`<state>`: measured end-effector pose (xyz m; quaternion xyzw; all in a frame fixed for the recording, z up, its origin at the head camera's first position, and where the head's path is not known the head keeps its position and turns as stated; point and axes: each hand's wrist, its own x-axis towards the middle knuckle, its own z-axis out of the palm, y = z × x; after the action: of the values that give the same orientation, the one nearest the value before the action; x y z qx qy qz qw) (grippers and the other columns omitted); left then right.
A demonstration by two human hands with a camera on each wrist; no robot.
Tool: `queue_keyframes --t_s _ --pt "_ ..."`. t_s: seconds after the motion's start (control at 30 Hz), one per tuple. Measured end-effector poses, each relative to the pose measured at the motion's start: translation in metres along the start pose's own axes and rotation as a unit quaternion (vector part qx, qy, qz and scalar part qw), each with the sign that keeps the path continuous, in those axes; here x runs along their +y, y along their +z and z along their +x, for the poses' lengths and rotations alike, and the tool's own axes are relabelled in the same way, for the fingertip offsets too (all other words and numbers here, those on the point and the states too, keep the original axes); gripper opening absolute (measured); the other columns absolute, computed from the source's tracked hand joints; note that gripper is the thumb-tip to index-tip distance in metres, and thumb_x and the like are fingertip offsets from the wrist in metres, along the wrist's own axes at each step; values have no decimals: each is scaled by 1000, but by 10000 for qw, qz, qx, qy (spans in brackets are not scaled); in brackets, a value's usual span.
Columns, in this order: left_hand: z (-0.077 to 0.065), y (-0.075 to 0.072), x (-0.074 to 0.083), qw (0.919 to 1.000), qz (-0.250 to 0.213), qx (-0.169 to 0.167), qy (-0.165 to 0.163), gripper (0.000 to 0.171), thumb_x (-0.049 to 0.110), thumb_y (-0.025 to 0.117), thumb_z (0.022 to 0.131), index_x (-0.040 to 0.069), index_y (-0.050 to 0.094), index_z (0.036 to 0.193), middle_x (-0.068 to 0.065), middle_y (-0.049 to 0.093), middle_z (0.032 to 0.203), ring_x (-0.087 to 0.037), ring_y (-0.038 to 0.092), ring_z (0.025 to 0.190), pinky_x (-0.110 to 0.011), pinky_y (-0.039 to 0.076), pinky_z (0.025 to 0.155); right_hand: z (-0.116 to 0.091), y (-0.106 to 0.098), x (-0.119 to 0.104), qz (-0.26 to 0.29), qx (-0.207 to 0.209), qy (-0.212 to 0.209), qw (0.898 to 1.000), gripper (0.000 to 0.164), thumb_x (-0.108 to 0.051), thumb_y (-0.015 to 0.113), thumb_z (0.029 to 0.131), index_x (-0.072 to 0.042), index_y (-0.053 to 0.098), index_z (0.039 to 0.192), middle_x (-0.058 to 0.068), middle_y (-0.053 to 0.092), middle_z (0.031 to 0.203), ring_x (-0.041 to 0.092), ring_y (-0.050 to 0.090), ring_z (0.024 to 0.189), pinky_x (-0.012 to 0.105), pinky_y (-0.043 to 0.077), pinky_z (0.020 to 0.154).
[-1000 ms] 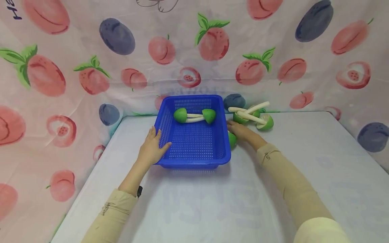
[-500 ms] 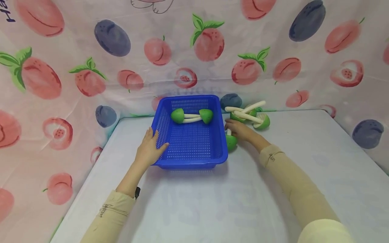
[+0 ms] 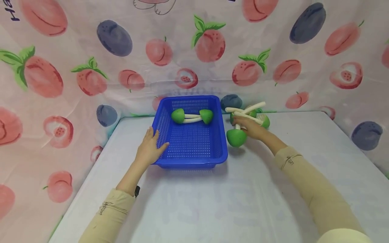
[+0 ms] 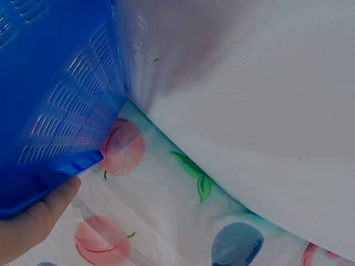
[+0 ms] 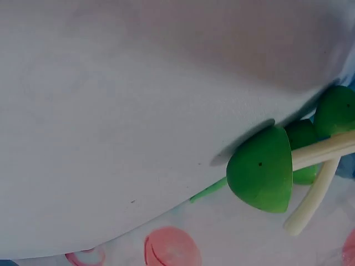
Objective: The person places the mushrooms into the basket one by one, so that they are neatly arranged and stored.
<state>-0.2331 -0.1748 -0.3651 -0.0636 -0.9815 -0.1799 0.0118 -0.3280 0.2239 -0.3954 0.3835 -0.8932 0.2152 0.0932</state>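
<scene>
My left hand [image 3: 149, 148] holds the left rim of a blue perforated plastic basket [image 3: 189, 161], its thumb lying over the inner side; in the left wrist view a finger shows right at the rim of the basket [image 4: 55, 197]. Beside the basket's right wall, my right hand [image 3: 251, 129] grips the white stem of a toy mushroom [image 3: 236, 138] whose green cap points toward me. Behind that hand lies a pile of similar mushrooms [image 3: 265, 120], stems crossed, partly hidden by the fingers. The right wrist view shows a green-capped mushroom [image 5: 260, 169] from this pile, without the hand.
Inside the basket, two green mushrooms [image 3: 206, 116] lie near the back wall with their stems side by side and caps at opposite ends. A white-covered table [image 3: 206, 202] runs back to a hanging fruit-print cloth [image 3: 170, 20].
My right hand has moved right, away from the basket wall, bringing the held mushroom along so its cap now shows whole. The left hand and the basket stay in place.
</scene>
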Motion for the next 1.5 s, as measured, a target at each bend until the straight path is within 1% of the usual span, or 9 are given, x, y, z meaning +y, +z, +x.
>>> queue_keyframes --t_s 0.27,0.53,0.77,0.87,0.97,1.07,1.23,1.37,1.5 --pt "5 -1 1 10000 -13 31 47 76 42 51 94 -9 25 144 -29 8 154 -40 8 145 -58 24 111 -6 -16 -4 473 181 603 9969 32 12 62 81 4 61 112 27 51 133 45 42 128 57 36 104" --pt "0 0 0 10000 75 12 18 75 42 51 94 -10 27 143 -31 10 153 -41 9 144 -58 25 110 -2 -21 -16 985 773 554 9906 39 4 59 87 4 55 126 24 57 128 42 49 122 57 37 103" --pt "-2 0 1 10000 45 8 15 75 42 51 94 -9 26 144 -30 10 153 -41 9 144 -58 25 110 1 -23 -31 987 1408 1097 9790 10 0 50 93 5 58 97 22 62 93 33 58 90 49 46 84" --pt "-1 0 0 10000 32 22 -12 75 41 51 94 -9 27 144 -30 11 153 -40 9 144 -58 25 110 2 -22 -38 1156 1643 1319 9707 10 4 49 92 7 56 98 25 62 95 22 56 89 46 46 84" --pt "0 1 -1 10000 23 34 -24 75 42 51 94 -9 27 144 -30 11 153 -40 10 144 -58 25 110 5 -21 -44 1498 2003 1173 9611 17 10 52 88 10 58 104 25 64 100 4 53 92 39 45 89" --pt "0 1 0 10000 -2 29 -22 75 42 51 94 -9 27 144 -30 11 153 -40 9 144 -58 25 110 10 -20 -50 1902 2388 783 9491 20 13 55 86 12 59 105 7 68 98 -11 50 93 23 43 90" --pt "0 0 0 10000 -5 50 -11 76 42 52 93 -9 27 144 -30 11 153 -40 10 144 -58 25 110 20 -24 -64 2801 2640 159 9228 31 18 52 85 -5 65 101 -24 63 96 -10 58 96 10 43 91" --pt "0 0 0 10000 8 61 -11 76 42 51 94 -9 27 144 -30 11 153 -40 10 144 -57 25 110 28 -30 -79 3410 2653 -170 9017 44 18 47 87 -22 63 98 -15 68 91 -1 63 95 16 45 93" --pt "0 1 -1 10000 0 52 -22 76 42 51 93 -8 27 144 -29 11 154 -40 9 145 -58 25 110 32 -32 -86 3657 2669 -476 8904 12 -13 52 96 -19 61 101 -8 67 87 5 63 90 20 46 90"
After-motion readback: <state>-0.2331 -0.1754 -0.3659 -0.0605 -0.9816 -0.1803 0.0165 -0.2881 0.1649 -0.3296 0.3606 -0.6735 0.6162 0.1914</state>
